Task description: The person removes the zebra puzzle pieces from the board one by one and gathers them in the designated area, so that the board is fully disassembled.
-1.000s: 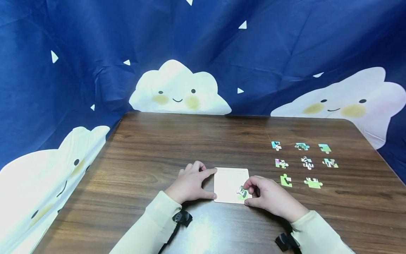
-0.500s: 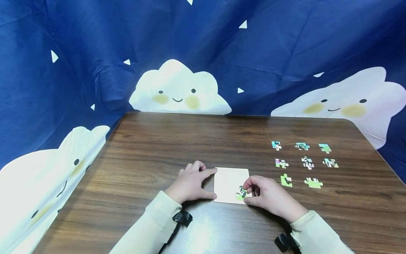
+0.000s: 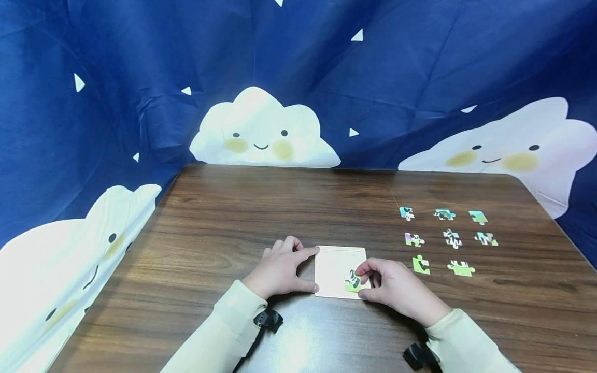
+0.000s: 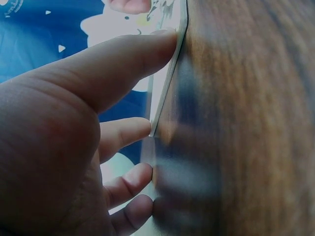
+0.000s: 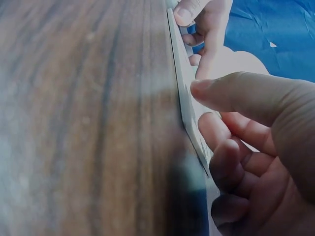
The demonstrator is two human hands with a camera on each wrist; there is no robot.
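Note:
A pale square puzzle board (image 3: 333, 269) lies on the table in the head view. My left hand (image 3: 280, 267) is at its left side, with the thumb and index finger spread to the two left corners. In the left wrist view, the left thumb (image 4: 142, 54) touches the board's edge. At the lower right of the board, my right hand (image 3: 396, 287) pinches a green, black and white jigsaw piece (image 3: 352, 281) between index finger and thumb. The right wrist view shows the curled fingers (image 5: 226, 162) beside the board's edge; the piece is hard to make out there.
Several loose jigsaw pieces lie in rows to the right on the brown wooden table (image 3: 261, 202), among them a green one (image 3: 460, 268) and a black-and-white one (image 3: 452, 239). A blue cloth (image 3: 298, 57) with clouds hangs behind the table.
The jigsaw piece has shifted slightly left on the board, and the right fingertips have moved with it. My left hand and the board have stayed in place.

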